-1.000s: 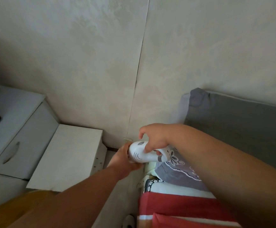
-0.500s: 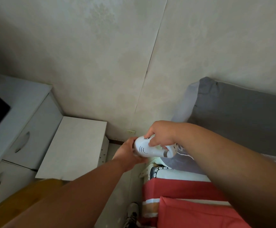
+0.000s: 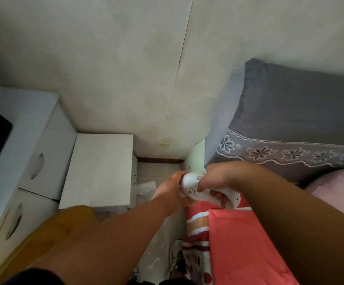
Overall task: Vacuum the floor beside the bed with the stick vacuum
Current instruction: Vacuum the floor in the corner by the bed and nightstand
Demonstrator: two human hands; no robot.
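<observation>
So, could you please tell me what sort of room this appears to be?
Most likely a bedroom: a grey pillow with floral lace trim lies on a bed with red bedding, and a white bedside cabinet stands against the wall.

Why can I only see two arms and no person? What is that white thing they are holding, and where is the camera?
The camera sits on the person's head and looks down, so you see only their arms. Both hands hold the white top of a stick vacuum: the right hand curls round its handle and the left hand grips its front end. The rest of the vacuum is hidden below. On the right is the bed with a red cover and a grey pillow. On the left stand a white cabinet and white drawers. Between them is the narrow strip of floor to be cleaned.
</observation>
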